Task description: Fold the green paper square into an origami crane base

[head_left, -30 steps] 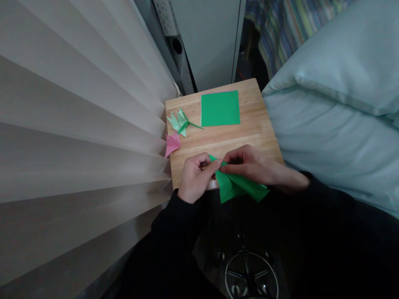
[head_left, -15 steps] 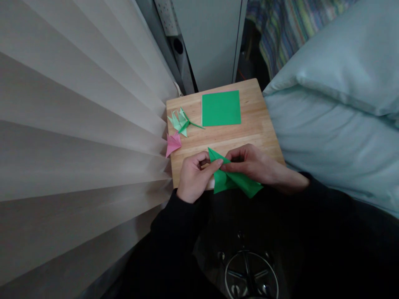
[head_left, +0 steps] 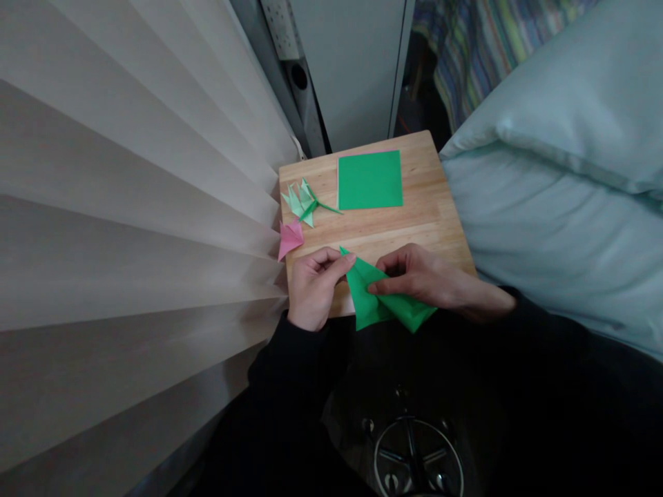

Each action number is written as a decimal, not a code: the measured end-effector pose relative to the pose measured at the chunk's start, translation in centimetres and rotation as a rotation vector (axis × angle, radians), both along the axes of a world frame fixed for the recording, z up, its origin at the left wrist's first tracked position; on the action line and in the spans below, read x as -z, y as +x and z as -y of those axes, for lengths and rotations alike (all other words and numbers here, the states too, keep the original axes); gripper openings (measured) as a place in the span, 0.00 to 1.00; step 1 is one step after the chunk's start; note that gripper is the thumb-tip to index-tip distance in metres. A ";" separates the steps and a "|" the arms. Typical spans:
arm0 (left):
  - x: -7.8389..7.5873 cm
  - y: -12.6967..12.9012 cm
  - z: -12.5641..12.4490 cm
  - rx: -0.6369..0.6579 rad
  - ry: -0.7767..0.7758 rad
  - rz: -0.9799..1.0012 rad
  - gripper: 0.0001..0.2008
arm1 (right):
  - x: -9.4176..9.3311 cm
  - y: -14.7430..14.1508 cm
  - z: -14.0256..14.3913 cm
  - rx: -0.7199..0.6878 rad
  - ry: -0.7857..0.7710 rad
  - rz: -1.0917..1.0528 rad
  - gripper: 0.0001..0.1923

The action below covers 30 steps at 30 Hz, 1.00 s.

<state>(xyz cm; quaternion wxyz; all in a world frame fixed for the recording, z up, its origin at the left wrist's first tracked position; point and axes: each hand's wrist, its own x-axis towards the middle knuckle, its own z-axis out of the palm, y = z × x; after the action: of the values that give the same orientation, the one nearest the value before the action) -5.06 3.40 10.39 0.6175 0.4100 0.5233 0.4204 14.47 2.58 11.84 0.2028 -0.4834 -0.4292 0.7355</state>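
Note:
I hold a partly folded green paper (head_left: 380, 298) over the near edge of a small wooden board (head_left: 425, 221). My left hand (head_left: 312, 286) pinches its pointed top corner between thumb and fingers. My right hand (head_left: 422, 279) presses and grips the paper's right side, fingers curled over a fold. The paper's lower flaps hang past the board's edge toward my lap.
A flat green square sheet (head_left: 369, 179) lies at the board's far side. A light green folded flower with a stem (head_left: 303, 201) and a pink folded piece (head_left: 289, 238) sit at the left edge. A pleated blind (head_left: 129, 207) stands left, a pale pillow (head_left: 559, 166) right, a chair base (head_left: 414, 455) below.
The paper's top corner has moved up and left with my left hand. My two hands have spread slightly apart, and more of the paper shows between them.

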 end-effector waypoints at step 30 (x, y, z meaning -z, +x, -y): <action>-0.5 -1.0 0.0 0.411 0.231 -0.322 0.10 | -0.1 3.7 -1.3 -0.023 0.429 0.281 0.07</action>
<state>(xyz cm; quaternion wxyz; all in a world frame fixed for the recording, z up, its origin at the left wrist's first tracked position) -6.01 3.38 10.92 0.5481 0.6365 0.4692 0.2727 18.18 3.91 11.93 0.2308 -0.5218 -0.6049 0.5555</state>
